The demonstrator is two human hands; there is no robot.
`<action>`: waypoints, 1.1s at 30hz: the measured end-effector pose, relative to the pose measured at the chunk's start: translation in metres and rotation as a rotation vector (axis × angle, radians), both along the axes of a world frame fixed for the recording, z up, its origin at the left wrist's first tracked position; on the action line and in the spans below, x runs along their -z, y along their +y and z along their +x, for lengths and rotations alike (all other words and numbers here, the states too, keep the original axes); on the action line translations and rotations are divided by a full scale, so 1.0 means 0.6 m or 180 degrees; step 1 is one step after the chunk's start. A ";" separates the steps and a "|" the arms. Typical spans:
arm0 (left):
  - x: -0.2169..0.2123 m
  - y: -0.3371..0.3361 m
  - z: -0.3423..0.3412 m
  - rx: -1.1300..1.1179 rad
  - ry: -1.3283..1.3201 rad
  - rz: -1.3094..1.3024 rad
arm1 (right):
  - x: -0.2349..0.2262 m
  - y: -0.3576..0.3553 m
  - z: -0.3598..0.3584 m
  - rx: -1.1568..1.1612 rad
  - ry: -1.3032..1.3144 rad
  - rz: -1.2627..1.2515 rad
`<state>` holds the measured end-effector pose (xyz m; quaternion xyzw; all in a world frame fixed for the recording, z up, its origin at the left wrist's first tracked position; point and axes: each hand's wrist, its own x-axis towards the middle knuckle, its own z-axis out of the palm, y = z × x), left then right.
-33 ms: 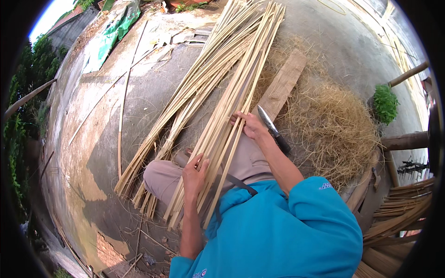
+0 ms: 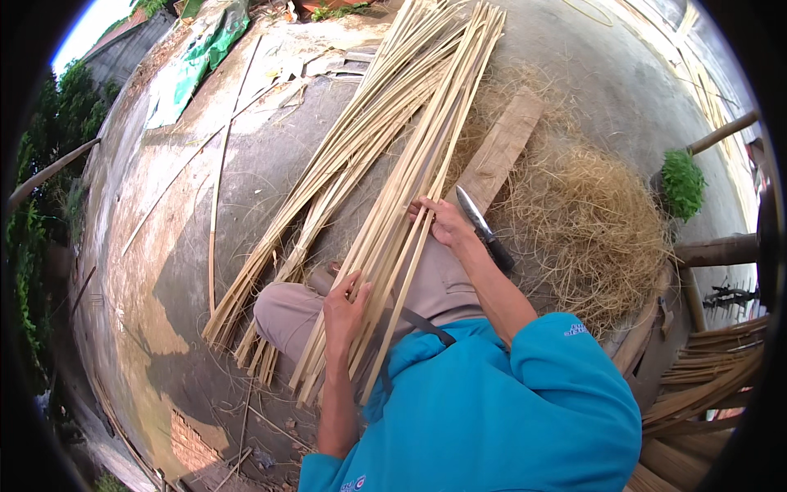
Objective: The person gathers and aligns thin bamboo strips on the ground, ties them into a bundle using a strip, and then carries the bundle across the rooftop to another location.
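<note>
A bundle of long, pale bamboo strips (image 2: 410, 176) lies slantwise across my lap, its far end on the ground ahead. My left hand (image 2: 344, 310) is closed around the strips near their close end, thumb and fingers curled over them. Farther up, my right hand (image 2: 440, 220) pinches strips at the bundle's right edge, where one strip stands a little apart from the others. Close by my right wrist rests a knife (image 2: 479, 221) with a dark handle, its blade pointing away from me. The strips hide part of both hands' fingers.
More bamboo strips (image 2: 344, 139) lie to the left of the bundle. A wooden board (image 2: 502, 152) and a heap of thin shavings (image 2: 598, 221) are on the right, with a small green plant (image 2: 682, 184) beyond. Two thin sticks (image 2: 220, 180) cross the ground at left.
</note>
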<state>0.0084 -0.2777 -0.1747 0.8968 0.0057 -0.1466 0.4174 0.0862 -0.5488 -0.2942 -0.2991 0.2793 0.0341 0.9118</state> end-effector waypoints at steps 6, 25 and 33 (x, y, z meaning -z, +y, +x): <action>-0.006 -0.007 -0.016 0.0166 -0.0240 -0.0055 | 0.007 0.003 0.016 -0.0075 -0.0106 -0.0034; -0.025 -0.003 -0.001 -0.0015 -0.0021 -0.0196 | -0.007 0.014 0.016 -0.0066 -0.0478 0.0419; -0.009 0.006 0.004 0.0122 -0.0195 0.0153 | 0.008 0.014 0.033 -0.0200 0.0112 -0.0858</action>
